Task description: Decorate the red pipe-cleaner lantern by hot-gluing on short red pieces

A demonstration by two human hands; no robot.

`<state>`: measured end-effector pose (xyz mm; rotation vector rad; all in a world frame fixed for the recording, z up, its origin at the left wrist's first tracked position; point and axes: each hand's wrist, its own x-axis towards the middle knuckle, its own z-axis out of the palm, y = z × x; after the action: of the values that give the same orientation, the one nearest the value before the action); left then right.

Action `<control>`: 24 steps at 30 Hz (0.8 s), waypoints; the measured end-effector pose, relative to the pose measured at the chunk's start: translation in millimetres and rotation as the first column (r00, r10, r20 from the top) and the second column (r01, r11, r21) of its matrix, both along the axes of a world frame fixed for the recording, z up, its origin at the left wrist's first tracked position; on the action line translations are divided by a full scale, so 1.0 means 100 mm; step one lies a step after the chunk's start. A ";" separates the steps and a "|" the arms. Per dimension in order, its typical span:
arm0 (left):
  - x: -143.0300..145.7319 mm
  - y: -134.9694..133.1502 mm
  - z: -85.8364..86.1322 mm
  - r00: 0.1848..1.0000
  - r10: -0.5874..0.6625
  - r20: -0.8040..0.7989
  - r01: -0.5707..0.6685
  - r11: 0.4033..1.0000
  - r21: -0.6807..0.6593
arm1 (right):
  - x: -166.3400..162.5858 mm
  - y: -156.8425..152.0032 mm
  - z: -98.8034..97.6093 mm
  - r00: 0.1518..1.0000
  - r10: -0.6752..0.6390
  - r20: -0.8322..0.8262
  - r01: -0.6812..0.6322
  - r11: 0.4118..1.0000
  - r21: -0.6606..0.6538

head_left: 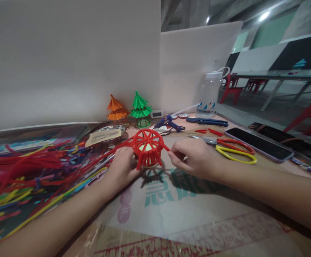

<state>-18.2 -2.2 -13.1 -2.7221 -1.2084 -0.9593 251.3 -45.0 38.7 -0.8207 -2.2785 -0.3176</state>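
Observation:
A round red pipe-cleaner frame (148,142) with spokes and short strips hanging down its front side is in the middle of the view. My left hand (123,162) grips it at its left edge, with some fingers hidden behind it. On the other side, my right hand (189,157) pinches the end of a red pipe-cleaner strip (166,146) that sticks out from the rim. Behind the frame stand a green tiered pipe-cleaner pavilion (141,109) and an orange one (116,109).
Loose coloured pipe cleaners (32,171) heap at the left. A blue glue gun (169,123), scissors (234,150), pliers (207,121), a phone (259,144) and a water bottle (208,94) lie or stand at the right. Behind the orange pavilion rises a pale board (72,64).

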 end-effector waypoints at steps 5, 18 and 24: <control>-0.01 -0.01 0.00 1.000 -0.002 -0.010 0.002 1.000 0.026 | -0.01 0.00 -0.02 0.999 -0.027 0.032 0.026 1.000 0.012; -0.04 0.01 -0.04 1.000 -0.002 -0.025 0.003 1.000 0.021 | 0.00 0.02 -0.06 0.999 -0.049 -0.021 0.045 0.986 -0.160; -0.06 0.07 -0.04 0.999 -0.048 0.011 0.048 0.998 -0.041 | -0.08 0.03 -0.16 0.862 -0.059 -0.504 -0.263 0.798 -0.543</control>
<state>-24.1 4.9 -17.0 -2.7937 -1.1821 -0.9644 242.9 -41.8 22.4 -0.9358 -1.9024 0.6520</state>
